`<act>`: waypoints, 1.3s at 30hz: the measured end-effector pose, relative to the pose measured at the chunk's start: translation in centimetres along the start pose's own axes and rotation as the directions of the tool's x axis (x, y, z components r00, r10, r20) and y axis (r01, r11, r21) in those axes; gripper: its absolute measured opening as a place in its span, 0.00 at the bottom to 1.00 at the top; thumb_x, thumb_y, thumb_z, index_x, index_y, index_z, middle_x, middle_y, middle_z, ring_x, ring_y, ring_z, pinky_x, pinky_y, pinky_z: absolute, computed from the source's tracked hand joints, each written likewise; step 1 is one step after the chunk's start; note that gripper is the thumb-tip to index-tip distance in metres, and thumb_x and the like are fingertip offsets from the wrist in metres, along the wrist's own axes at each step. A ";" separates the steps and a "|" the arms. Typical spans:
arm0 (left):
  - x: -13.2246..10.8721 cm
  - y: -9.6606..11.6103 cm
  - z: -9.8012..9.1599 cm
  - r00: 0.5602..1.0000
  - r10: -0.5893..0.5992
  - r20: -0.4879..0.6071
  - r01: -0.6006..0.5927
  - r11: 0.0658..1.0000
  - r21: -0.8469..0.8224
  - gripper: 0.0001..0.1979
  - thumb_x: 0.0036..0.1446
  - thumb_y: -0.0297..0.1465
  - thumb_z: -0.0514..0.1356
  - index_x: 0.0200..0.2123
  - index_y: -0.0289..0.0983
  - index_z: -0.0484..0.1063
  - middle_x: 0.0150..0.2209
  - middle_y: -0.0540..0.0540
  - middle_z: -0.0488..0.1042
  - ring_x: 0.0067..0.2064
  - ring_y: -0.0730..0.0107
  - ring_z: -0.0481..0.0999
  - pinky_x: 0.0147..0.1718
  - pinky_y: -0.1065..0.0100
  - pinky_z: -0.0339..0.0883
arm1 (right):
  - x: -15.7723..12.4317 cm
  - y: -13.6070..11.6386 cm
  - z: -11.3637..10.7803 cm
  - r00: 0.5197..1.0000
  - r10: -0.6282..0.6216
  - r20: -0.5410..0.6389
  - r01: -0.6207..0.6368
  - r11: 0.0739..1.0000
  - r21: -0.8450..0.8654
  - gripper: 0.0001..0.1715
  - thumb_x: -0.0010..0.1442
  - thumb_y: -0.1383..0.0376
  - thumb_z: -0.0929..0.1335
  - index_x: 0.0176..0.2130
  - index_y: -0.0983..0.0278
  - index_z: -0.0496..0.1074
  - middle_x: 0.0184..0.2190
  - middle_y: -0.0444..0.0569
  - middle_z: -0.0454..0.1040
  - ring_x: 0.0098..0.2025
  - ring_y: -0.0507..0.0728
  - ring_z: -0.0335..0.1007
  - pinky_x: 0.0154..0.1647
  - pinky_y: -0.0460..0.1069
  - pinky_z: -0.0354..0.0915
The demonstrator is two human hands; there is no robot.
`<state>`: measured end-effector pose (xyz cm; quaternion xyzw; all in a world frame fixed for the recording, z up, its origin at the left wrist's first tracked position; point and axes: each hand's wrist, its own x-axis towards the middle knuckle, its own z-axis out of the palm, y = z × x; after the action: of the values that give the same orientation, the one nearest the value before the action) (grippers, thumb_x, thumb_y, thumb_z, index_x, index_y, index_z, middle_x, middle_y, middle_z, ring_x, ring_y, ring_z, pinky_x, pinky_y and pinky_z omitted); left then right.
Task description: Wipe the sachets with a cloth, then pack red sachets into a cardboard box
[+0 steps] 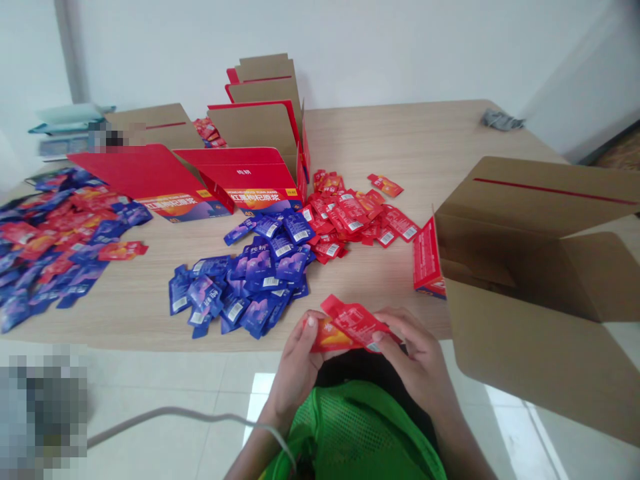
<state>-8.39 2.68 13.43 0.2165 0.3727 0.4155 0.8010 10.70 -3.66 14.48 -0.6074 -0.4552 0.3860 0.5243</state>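
Note:
Just off the table's front edge, my left hand (299, 363) is closed on a red and orange sachet (329, 338), thumb on top. My right hand (413, 357) grips another red sachet (356, 320), which shows its printed back and barcode. The two sachets overlap between my hands. On the table ahead lies a pile of blue sachets (260, 263), and right behind it spreads a pile of red sachets (350, 212). An open carton (505, 260) stands to the right of my right hand, its brown flaps folded outward.
Several open red cartons (240, 170) stand at the back left, some with sachets inside. A mixed heap of red and blue sachets (65, 227) covers the table's left end. A grey cloth-like item (501, 120) lies at the far right corner. A grey cable (190, 413) runs below the table edge.

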 end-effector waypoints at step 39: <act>-0.8 -2.7 2.3 0.983 0.178 -0.040 -0.183 0.964 -0.192 0.12 0.68 0.33 0.63 0.54 0.41 0.74 0.53 0.43 0.79 0.54 0.63 0.79 0.59 0.58 0.69 | 0.4 0.7 5.0 0.961 0.246 -0.125 -0.161 0.868 0.470 0.21 0.61 0.55 0.76 0.51 0.59 0.75 0.42 0.49 0.81 0.44 0.59 0.79 0.45 0.52 0.75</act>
<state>-5.53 0.40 13.41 0.1656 0.3178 0.5234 0.7730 6.20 -1.93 13.00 -0.5449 -0.2357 0.4783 0.6471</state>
